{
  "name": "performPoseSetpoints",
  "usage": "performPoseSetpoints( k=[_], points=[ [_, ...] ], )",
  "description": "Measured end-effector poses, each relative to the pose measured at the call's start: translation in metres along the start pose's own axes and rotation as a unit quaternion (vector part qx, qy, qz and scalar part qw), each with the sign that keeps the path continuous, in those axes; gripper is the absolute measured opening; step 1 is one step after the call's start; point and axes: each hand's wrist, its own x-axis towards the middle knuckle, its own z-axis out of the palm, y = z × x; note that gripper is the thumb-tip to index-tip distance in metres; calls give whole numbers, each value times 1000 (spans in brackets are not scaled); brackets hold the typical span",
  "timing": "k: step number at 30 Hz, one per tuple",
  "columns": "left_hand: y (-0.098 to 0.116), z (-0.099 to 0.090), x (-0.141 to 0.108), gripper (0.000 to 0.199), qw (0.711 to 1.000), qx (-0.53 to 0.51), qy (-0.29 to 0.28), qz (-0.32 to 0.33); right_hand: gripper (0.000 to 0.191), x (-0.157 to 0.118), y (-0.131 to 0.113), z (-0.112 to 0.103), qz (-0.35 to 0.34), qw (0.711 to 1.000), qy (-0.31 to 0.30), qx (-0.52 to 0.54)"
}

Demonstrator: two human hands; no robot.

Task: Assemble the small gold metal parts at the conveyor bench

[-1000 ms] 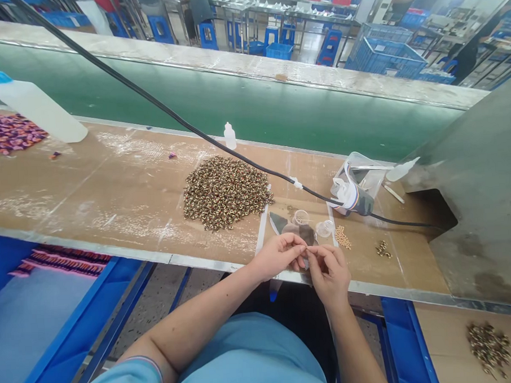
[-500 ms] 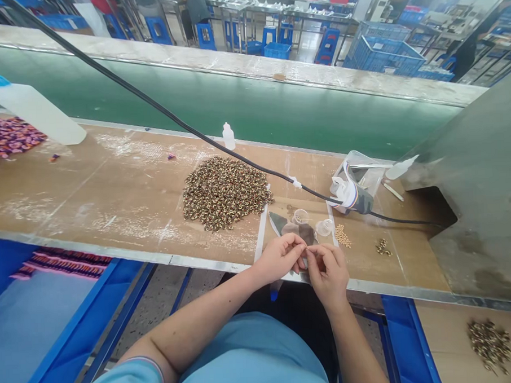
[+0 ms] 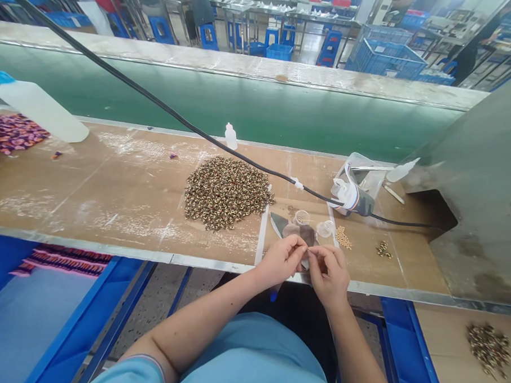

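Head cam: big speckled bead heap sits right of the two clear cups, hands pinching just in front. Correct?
No: the head view shows the big speckled bead heap left of the two clear cups. The left hand and right hand do pinch just in front.

The worktop [image 3: 113,220] left of the bead heap [image 3: 228,194] gave free passage. Behind the heap, a black cable [image 3: 184,120] slanted across and a small dropper bottle [image 3: 231,137] stood; to its right, a clear plastic cup [image 3: 325,229] blocked the way.
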Motion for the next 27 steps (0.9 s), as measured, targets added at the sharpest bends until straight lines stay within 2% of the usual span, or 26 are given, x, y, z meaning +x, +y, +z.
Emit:
performPoseSetpoints(
  k=[7, 12, 17, 27],
  points=[
    [4, -1, 0, 15, 1000, 13, 4, -10, 11, 2, 0, 0, 5, 1000, -12, 17],
    [1, -1, 1, 17, 999, -35, -16, -27, 13, 2, 0, 1, 24, 999, -19, 14],
    [-2, 0, 2, 15, 997, -66, -8, -32, 12, 1, 1, 0, 25, 999, -22, 23],
    [3, 1, -1, 10, 1000, -10, 12, -7, 11, 1, 1, 1, 4, 1000, -21, 9]
  ],
)
